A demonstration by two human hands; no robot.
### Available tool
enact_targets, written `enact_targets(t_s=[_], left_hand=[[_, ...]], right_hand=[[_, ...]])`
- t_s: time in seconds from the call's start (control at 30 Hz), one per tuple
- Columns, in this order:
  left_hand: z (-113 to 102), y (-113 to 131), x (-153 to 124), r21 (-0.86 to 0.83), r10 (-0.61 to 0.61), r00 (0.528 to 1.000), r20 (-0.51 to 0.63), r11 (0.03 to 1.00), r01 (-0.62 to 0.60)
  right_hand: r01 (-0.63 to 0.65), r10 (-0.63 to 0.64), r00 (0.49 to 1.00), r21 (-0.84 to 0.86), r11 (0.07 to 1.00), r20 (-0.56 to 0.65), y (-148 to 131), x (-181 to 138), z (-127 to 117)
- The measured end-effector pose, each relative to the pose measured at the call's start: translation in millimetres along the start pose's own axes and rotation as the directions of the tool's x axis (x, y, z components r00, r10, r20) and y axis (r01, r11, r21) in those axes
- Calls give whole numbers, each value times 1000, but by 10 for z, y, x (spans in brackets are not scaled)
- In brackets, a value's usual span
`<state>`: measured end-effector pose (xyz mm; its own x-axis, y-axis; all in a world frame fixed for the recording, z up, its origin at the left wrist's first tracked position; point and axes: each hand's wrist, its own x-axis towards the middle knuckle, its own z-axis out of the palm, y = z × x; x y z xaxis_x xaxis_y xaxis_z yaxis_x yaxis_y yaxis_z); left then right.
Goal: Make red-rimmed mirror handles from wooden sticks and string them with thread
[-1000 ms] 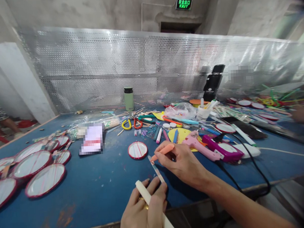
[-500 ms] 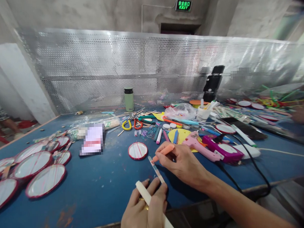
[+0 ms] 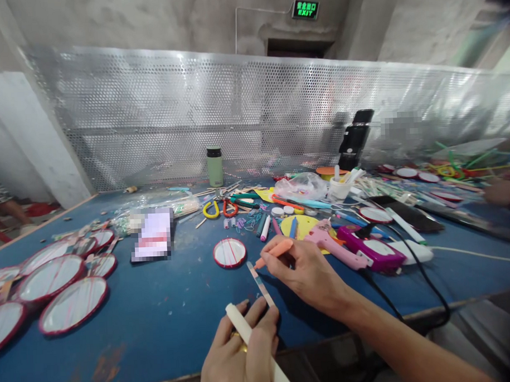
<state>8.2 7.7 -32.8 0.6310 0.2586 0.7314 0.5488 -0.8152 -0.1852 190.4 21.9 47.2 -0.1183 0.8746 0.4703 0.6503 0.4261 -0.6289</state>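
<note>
My left hand (image 3: 244, 347) is closed round a cream-coloured marker (image 3: 239, 321), which slants across the palm. Its fingertips also press the near end of a flat craft stick (image 3: 262, 289) against the blue table. Coloured patches, pinkish and grey-blue, show along the stick. Over the stick's far part, my right hand (image 3: 297, 270) grips an orange marker (image 3: 277, 250) like a pen, the tip at the stick's edge. Just beyond the stick lies a small round disc (image 3: 229, 252) with a red rim and pink stripes.
Red-rimmed discs (image 3: 51, 279) and a phone (image 3: 153, 233) lie left. Pliers (image 3: 211, 210), loose markers (image 3: 265, 228) and a green bottle (image 3: 214, 167) are behind. A pink glue gun (image 3: 334, 245) and purple device (image 3: 369, 248) with cables sit right. Another person's hand (image 3: 506, 193) shows far right.
The orange marker's tip has shifted slightly toward the far end of the craft stick. My left hand keeps its hold, and the whole view has drifted a little.
</note>
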Motion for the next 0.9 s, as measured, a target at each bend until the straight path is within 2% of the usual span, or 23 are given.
enact_targets(t_s=[0.27,0.47,0.63,0.9], left_hand=[[-9,13,2,-7,10,997,-75,1000,-10],[-38,30,11,-5,-53,998,-25,999,53],[-32,20,15,-9,3,1000,-22,1000,-3],[-51,131,18,-67,-165,986,-20,984,163]], right_hand=[[7,-7,1000,-14,1000,-5,16,6,10],[12,-12,1000,-22,1000,-10,17,10,11],[8,-8,1000,-16,1000,-6,36,-4,14],[38,-38,999,-13,999,13,6,-1,14]])
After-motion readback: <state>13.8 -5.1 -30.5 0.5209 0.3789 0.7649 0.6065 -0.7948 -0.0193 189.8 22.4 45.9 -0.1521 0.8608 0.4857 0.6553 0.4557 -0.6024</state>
